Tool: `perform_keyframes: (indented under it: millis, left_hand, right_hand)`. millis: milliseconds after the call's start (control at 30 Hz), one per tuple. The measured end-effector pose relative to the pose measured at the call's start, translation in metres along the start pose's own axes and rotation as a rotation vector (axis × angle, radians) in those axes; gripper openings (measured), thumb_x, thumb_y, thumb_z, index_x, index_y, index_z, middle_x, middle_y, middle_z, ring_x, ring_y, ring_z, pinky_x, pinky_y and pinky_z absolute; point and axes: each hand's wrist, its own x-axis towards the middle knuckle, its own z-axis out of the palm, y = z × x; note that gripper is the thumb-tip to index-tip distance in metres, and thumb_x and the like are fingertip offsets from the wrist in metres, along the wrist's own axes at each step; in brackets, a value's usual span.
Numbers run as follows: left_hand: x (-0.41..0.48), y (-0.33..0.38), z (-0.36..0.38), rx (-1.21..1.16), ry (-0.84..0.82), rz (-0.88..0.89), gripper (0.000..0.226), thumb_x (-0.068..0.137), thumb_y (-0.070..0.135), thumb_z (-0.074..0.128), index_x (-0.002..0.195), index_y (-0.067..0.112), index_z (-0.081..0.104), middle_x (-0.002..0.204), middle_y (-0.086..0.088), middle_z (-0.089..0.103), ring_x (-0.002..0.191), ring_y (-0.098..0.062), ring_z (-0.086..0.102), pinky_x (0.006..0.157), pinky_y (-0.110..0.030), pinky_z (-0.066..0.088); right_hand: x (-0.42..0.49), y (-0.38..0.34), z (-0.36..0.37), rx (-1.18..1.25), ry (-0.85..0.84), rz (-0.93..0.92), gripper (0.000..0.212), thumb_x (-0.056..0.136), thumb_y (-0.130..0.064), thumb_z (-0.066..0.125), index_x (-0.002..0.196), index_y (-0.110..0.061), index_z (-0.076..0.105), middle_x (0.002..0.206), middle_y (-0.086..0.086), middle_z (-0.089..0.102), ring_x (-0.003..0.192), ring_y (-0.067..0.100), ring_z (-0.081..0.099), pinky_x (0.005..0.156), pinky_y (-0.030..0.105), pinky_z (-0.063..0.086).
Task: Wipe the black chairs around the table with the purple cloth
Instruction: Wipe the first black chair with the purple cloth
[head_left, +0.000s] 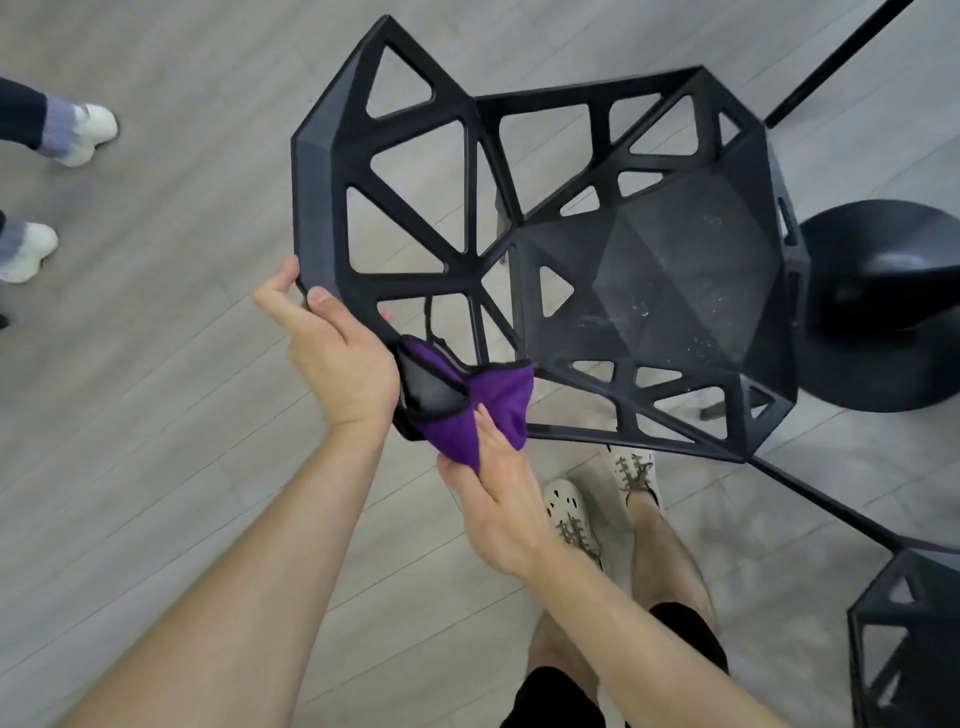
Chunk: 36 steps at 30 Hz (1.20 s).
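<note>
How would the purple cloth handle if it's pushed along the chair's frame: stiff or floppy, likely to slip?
Probably floppy: the purple cloth folds and bunches around the edge of the black chair rather than holding a shape. Likely light, since the right hand holds it with fingers alone. It may catch at the frame's openings when pushed.

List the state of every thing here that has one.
black chair, seat dusty with pale specks, back rim held.
purple cloth, bunched against the black chair's frame.
left hand, grips the black chair's back rim.
right hand, holds the purple cloth.
second chair, untouched, only partly in view.
</note>
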Motion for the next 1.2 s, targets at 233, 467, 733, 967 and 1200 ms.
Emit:
perform_keyframes:
  millis: [233, 467, 733, 967, 1200]
  left_hand:
    - [-0.003, 0.005, 0.001, 0.015, -0.002, -0.010, 0.032, 0.115, 0.019, 0.025, 0.145, 0.017, 0.037, 0.077, 0.027, 0.070, 0.066, -0.013, 0.074, 0.068, -0.046, 0.067]
    - [-0.001, 0.000, -0.001, 0.002, 0.011, -0.012, 0.032, 0.115, 0.021, 0.026, 0.143, 0.017, 0.039, 0.081, 0.019, 0.070, 0.066, -0.016, 0.075, 0.068, -0.052, 0.066]
    - [0.003, -0.008, 0.000, 0.051, 0.096, 0.066, 0.031, 0.114, 0.017, 0.030, 0.139, 0.012, 0.047, 0.065, 0.021, 0.056, 0.054, -0.007, 0.048, 0.060, -0.029, 0.041]
    - [0.001, -0.006, 0.000, 0.038, 0.098, 0.025, 0.031, 0.113, 0.014, 0.031, 0.139, 0.011, 0.049, 0.065, 0.012, 0.042, 0.051, -0.008, 0.039, 0.053, -0.020, 0.031]
    - [0.001, -0.006, -0.004, 0.036, 0.080, 0.029, 0.031, 0.114, 0.016, 0.032, 0.140, 0.011, 0.048, 0.072, 0.014, 0.052, 0.059, -0.002, 0.050, 0.058, -0.016, 0.036]
  right_hand:
    - [-0.006, 0.032, -0.008, -0.085, 0.075, 0.131, 0.043, 0.108, -0.027, 0.046, 0.150, -0.028, 0.055, 0.158, -0.010, 0.051, 0.158, 0.011, 0.028, 0.128, 0.044, 0.031]
    - [-0.012, 0.030, 0.000, -0.101, 0.041, 0.053, 0.061, 0.108, -0.013, 0.050, 0.166, -0.028, 0.039, 0.171, -0.022, 0.031, 0.159, -0.008, 0.013, 0.132, 0.029, 0.018]
    - [0.045, -0.020, 0.019, 0.024, 0.062, 0.055, 0.039, 0.104, -0.039, 0.044, 0.135, -0.024, 0.062, 0.148, -0.002, 0.060, 0.144, 0.022, 0.047, 0.121, 0.044, 0.037]
    - [0.020, 0.015, -0.008, -0.019, 0.100, 0.199, 0.022, 0.108, -0.027, 0.053, 0.087, -0.034, 0.051, 0.084, -0.020, 0.059, 0.083, 0.001, 0.054, 0.075, 0.033, 0.038]
    - [0.073, -0.039, 0.017, 0.076, 0.025, -0.014, 0.023, 0.099, -0.025, 0.048, 0.119, -0.025, 0.061, 0.121, -0.012, 0.064, 0.114, 0.012, 0.055, 0.105, 0.035, 0.043]
